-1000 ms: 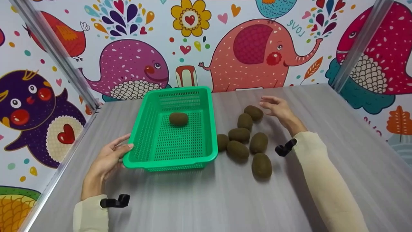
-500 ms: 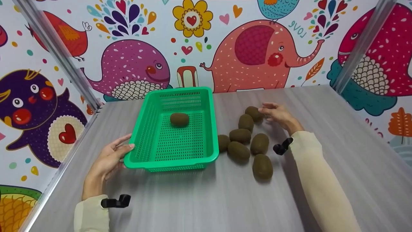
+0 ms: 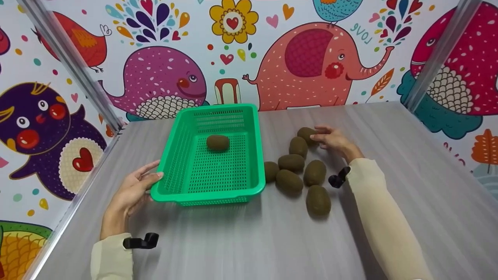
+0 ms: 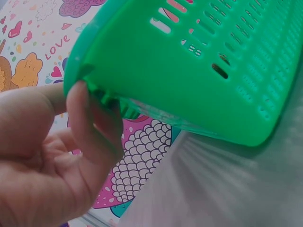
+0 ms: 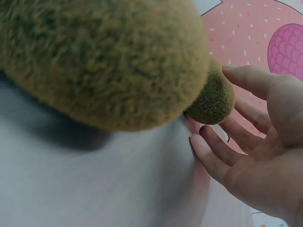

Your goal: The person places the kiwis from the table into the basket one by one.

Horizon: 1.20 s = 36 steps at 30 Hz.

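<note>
A green perforated plastic basket (image 3: 210,196) stands on the grey table, with one brown kiwi (image 3: 218,143) lying inside. At its near left corner my left hand (image 3: 128,194) grips the rim; the left wrist view shows the thumb and fingers at the basket's edge (image 4: 75,61). To the right of the basket, my right hand (image 3: 335,142) is at the farthest loose kiwi (image 3: 305,134). In the right wrist view, the thumb tip meets that kiwi's (image 5: 213,97) upper edge, while the other fingers spread loosely behind and below it.
Several more kiwis lie in a loose cluster beside the basket, including a near one (image 3: 318,200) and one (image 3: 269,172) partly hidden by the basket's right side. Behind the table (image 3: 233,241) rises a cartoon-printed wall (image 3: 233,58) with metal posts at the corners.
My right hand has moved left and slightly nearer, bringing its thumb and fingers to the farthest kiwi. My left hand keeps its place on the basket rim.
</note>
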Motion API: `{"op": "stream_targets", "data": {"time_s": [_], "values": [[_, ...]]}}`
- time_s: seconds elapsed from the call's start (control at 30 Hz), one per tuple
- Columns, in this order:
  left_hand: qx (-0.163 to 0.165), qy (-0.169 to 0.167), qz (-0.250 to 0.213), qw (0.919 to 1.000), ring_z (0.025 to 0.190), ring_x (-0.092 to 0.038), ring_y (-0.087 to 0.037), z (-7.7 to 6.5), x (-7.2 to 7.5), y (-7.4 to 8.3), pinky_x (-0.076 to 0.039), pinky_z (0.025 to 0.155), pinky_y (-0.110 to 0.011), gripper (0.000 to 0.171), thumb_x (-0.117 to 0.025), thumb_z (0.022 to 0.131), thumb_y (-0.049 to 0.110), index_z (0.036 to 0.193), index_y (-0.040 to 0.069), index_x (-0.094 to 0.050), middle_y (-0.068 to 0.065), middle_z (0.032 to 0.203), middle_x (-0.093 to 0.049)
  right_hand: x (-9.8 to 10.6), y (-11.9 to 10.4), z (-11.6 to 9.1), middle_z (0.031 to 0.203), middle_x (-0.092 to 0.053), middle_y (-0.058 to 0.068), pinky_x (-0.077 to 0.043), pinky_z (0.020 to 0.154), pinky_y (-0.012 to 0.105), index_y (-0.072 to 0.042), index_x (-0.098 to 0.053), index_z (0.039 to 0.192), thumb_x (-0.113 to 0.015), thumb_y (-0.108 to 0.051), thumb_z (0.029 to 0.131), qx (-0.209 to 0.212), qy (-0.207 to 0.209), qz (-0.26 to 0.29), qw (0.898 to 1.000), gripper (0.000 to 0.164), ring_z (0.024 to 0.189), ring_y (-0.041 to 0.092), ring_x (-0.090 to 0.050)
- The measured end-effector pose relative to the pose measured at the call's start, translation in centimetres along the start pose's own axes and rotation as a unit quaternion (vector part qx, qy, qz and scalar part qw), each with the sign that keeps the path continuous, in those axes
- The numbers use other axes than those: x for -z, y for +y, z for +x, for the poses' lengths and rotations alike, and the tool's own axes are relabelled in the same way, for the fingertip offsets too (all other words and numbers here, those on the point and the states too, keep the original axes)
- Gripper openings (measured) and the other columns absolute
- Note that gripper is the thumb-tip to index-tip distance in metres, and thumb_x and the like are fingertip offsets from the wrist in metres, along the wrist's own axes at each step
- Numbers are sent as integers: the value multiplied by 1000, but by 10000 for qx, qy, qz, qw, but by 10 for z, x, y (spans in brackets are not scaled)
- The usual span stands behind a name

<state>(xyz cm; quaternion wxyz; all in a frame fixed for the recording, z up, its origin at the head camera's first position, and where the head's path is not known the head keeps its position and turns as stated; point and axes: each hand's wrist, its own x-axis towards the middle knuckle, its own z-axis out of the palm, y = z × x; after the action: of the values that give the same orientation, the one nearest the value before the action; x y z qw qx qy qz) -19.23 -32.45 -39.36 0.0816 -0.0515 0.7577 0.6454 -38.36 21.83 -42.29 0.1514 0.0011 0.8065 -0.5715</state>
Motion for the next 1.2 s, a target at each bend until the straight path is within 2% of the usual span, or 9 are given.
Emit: {"op": "stream_targets", "data": {"time_s": [0.23,0.5,0.8,0.97,1.2], "values": [[-7,34,-5,10000,87,-70,-8,0,1,-1,-62,71,-29,69,-59,102,29,160,11,-24,8,112,-66,-4,-4,3,157,-39,16,-44,111,43,-10,-36,154,-66,-37,97,-144,95,-235,9996,69,134,30,-43],[20,19,-68,10000,86,-70,-8,-1,2,0,-61,70,-28,70,-59,102,28,160,11,-23,7,113,-66,-7,-4,5,156,-41,19,-45,108,42,-6,-38,152,-64,-29,99,-144,153,-431,9989,63,128,30,-46],[-72,-63,-152,9998,84,-71,-9,-1,1,-1,-62,70,-29,69,-59,103,27,159,9,-23,6,111,-67,-6,-6,3,154,-39,25,-46,108,42,2,-31,153,-65,-21,98,-140,169,-581,9981,69,125,29,-49],[-52,-59,-147,9999,84,-71,-9,-1,1,-1,-62,71,-29,69,-58,103,27,159,9,-23,6,111,-68,-1,-9,-3,153,-39,24,-45,109,43,1,-30,153,-65,-23,97,-241,242,-539,9980,70,126,30,-48],[-15,-67,-124,9999,87,-70,-9,0,2,-1,-62,72,-29,70,-59,103,28,160,9,-23,6,112,-67,11,-15,-11,154,-37,26,-42,115,46,3,-28,155,-62,-27,99,-157,431,-382,9982,72,131,33,-44]]}}
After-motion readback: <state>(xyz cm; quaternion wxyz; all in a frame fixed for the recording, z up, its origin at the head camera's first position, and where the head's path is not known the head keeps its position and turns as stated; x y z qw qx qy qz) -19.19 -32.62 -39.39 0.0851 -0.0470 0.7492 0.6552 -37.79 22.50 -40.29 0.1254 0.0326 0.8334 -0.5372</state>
